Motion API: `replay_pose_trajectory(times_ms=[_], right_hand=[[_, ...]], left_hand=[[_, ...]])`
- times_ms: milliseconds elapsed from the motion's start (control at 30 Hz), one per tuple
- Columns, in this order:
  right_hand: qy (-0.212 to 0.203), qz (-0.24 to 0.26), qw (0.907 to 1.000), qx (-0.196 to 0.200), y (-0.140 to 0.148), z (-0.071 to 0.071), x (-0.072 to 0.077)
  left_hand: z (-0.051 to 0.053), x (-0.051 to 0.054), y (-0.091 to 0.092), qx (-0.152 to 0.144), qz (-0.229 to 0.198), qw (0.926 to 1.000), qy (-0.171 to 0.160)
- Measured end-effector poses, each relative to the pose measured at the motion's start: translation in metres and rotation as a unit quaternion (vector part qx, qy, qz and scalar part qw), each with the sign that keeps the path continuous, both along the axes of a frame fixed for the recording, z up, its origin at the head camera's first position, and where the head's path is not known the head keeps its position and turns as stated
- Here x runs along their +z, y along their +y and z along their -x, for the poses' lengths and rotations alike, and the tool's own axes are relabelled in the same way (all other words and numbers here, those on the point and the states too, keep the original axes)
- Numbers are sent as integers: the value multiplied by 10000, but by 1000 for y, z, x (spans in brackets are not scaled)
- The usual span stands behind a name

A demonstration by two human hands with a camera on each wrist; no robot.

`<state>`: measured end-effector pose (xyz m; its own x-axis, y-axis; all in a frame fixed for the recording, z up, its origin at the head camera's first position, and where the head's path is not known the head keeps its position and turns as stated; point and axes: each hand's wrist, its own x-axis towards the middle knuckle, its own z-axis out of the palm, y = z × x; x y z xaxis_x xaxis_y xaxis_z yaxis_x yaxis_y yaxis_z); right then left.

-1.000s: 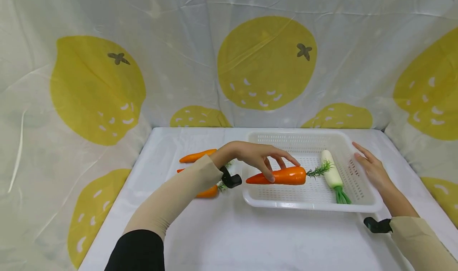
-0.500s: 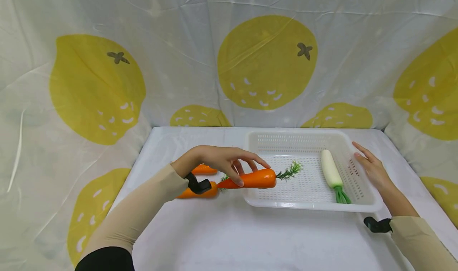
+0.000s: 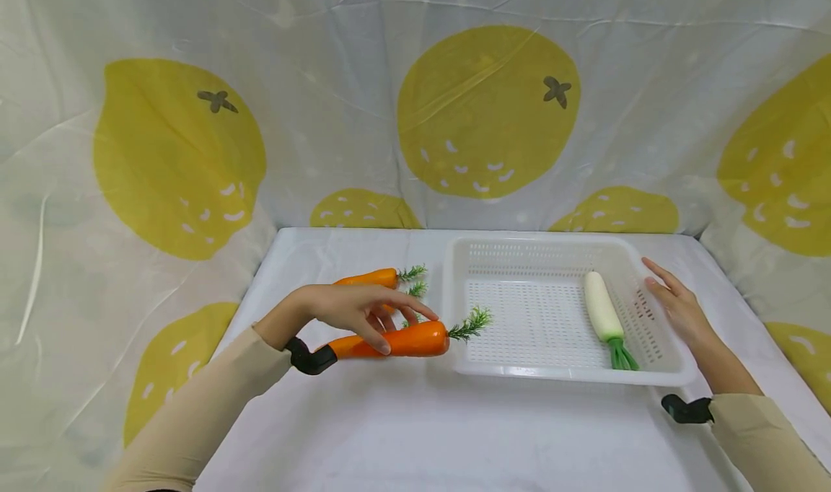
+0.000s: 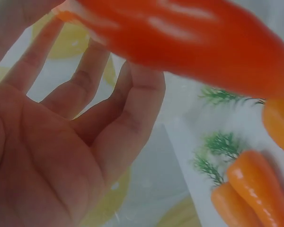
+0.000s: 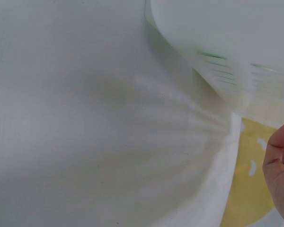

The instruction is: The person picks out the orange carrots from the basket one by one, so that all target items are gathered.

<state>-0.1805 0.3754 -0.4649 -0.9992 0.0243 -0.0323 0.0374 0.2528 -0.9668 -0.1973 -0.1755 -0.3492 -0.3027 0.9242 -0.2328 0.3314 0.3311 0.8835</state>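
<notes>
My left hand [image 3: 347, 308] pinches an orange carrot [image 3: 425, 339] between thumb and fingers. The carrot's green top points right, close by the basket's left edge. Its body fills the upper part of the left wrist view [image 4: 194, 42]. Beneath and behind the left hand lie other carrots [image 3: 373, 278], partly hidden; the left wrist view also shows carrots [image 4: 258, 179] lying on the table. A white perforated basket [image 3: 519, 371] stands to the right. Inside it, near the right side, lies a white radish [image 3: 601, 308] with green stalks. My right hand [image 3: 682, 315] rests against the basket's right rim, fingers extended.
A white cloth covers the table [image 3: 493, 434]. Behind and at the sides hangs a pale sheet [image 3: 324, 117] printed with yellow lemons. Each wrist carries a black camera mount [image 3: 314, 356].
My left hand has carried the carrot leftward, from above the basket to over the other carrots. The right hand and the basket have stayed in place.
</notes>
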Motion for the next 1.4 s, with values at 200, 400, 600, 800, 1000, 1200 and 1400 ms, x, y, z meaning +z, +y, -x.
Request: replay_pose_trajectory(times_ms=[200, 400, 600, 800, 1000, 1200, 1400], right_hand=[[41, 3, 10000, 5, -1, 0, 0], [23, 145, 9999, 24, -1, -2, 1], [131, 408, 9990, 123, 0, -3, 1], [87, 503, 9986, 128, 0, -3, 1], [88, 423, 9990, 95, 0, -2, 2], [154, 505, 9985, 114, -1, -4, 2], [171, 389, 9990, 139, 0, -3, 1]], left_hand=[[-10, -12, -22, 125, 21, 9999, -38], [-15, -22, -38, 321, 60, 9995, 6], [-20, -38, -50, 481, 254, 9985, -4], [-24, -56, -60, 658, 406, 9959, -470], [-27, -70, -66, 631, 426, 9951, -625], [-28, -80, -68, 748, 641, 9924, -735], [-31, -87, -69, 953, 916, 9880, -794]])
